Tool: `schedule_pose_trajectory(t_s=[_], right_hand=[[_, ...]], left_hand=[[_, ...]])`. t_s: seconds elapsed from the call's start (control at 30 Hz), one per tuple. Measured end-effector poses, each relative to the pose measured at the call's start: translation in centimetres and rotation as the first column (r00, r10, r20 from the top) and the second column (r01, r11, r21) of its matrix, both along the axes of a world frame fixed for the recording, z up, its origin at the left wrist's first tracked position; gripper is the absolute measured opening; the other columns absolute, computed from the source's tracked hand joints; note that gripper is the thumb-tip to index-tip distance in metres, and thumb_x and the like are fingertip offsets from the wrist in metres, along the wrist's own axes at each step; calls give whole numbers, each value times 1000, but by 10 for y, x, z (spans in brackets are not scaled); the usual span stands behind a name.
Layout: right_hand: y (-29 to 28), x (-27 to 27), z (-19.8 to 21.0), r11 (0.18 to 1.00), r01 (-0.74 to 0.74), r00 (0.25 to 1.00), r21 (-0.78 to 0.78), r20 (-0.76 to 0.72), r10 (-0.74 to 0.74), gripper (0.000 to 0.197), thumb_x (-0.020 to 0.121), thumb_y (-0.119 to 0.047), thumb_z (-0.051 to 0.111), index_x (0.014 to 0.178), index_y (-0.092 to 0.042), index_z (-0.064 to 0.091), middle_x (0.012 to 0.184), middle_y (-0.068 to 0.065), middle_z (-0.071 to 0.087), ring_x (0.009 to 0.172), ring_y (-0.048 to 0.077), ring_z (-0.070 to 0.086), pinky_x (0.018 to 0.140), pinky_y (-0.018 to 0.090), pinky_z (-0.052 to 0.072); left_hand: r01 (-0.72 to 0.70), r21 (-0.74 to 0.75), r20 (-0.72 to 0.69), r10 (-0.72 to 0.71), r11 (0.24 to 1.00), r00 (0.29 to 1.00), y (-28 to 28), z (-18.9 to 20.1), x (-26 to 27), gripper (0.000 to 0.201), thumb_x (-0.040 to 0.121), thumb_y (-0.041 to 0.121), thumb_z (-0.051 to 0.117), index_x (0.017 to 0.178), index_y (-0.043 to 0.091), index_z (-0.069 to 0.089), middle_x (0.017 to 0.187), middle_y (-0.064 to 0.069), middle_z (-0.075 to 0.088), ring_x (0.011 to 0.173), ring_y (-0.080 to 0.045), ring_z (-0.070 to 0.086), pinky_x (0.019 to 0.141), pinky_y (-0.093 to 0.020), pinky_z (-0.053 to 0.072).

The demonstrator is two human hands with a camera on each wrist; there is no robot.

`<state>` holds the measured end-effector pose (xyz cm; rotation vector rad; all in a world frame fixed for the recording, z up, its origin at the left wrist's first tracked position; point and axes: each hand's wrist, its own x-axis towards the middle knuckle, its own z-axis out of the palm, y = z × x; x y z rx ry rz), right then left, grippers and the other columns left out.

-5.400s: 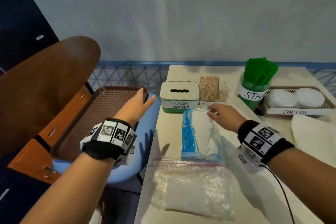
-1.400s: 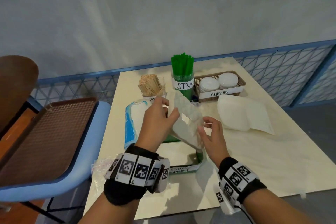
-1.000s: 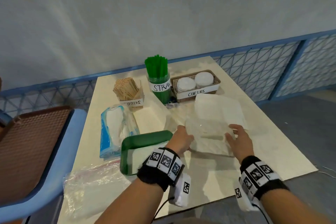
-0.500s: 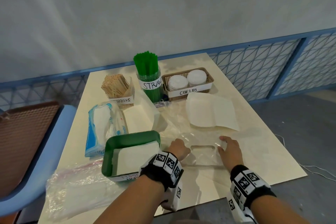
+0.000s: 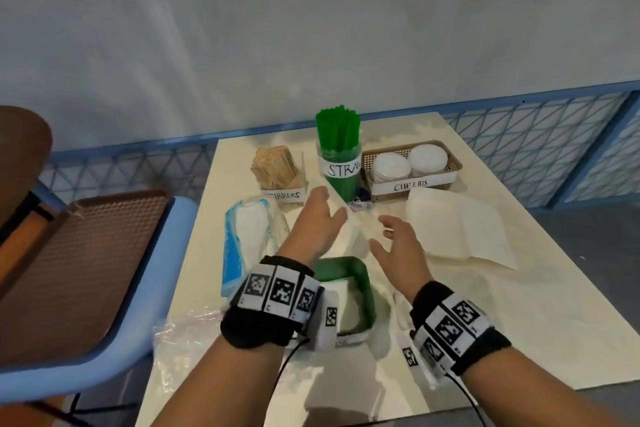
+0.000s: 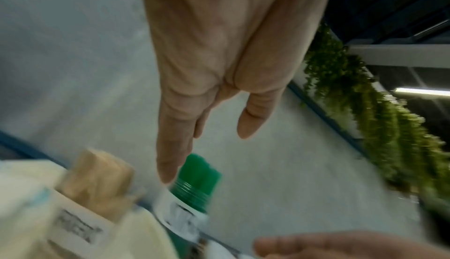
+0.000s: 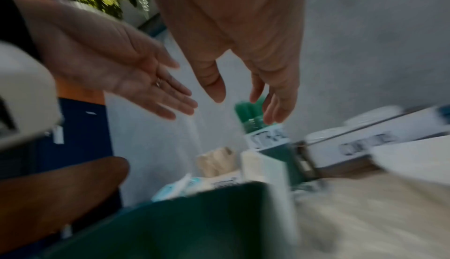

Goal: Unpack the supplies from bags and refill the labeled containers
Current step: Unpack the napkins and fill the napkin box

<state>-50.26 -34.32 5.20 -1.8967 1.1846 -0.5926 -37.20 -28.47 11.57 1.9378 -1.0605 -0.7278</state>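
Both my hands hang open and empty above the middle of the table. My left hand (image 5: 329, 208) has straight fingers and hovers past the green tissue box (image 5: 363, 284), which holds white napkins. My right hand (image 5: 381, 234) is spread beside it, palm turned inward. Between them lie the box's cream lid (image 5: 351, 236) and some crumpled clear plastic (image 5: 367, 218). In the left wrist view my left hand (image 6: 207, 153) points at the straws jar (image 6: 194, 182). The right wrist view shows my right hand (image 7: 243, 107) above the green box (image 7: 194, 215).
At the back stand the stirrers holder (image 5: 277, 170), the green straws jar (image 5: 339, 152) and the cup lids basket (image 5: 412, 166). A blue tissue pack (image 5: 242, 243) lies left, a white paper bag (image 5: 453, 229) right, a clear zip bag (image 5: 187, 333) front left. A brown tray (image 5: 86, 253) sits on the blue chair.
Both hands have lifted off the clear bag they pressed flat at the table's front. They have moved forward over the green box, open and empty.
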Motion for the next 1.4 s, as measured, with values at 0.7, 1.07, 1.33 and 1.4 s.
schedule_pose_trajectory(t_s=[0.7,1.07,1.33,1.4], right_hand=[[21,218,-21,811,-68,882,581,-345,321,58,91,-33,54,136,0,39,139,17,45,125,32,47,106,38,39],[84,214,3,901,-316,908,298,-182,378,63,90,-33,53,142,-12,26,140,12,43,126,29,45,106,39,37],[144,183,-12,834,-522,662,177,-532,528,59,91,-38,49,139,-12,28,140,13,27,129,33,30,105,38,33],[155,178,-14,856,-514,741,51,-476,474,62,90,-32,54,141,-15,24,140,10,22,130,28,25,106,34,31]], left_hand=[[-173,386,-111,232,906,967,59,-130,185,62,91,36,55,133,-3,30,130,-21,48,117,-33,50,90,-33,41],[-414,-10,-198,404,910,893,132,-74,181,65,84,11,59,138,13,23,119,-6,47,110,-27,52,96,-48,46],[-390,221,-237,438,894,867,206,-117,134,60,85,12,59,132,7,22,127,-13,45,115,-25,49,102,-43,42],[-341,305,-175,404,889,898,212,-123,126,58,84,16,62,128,4,26,127,-12,42,113,-22,47,101,-35,42]])
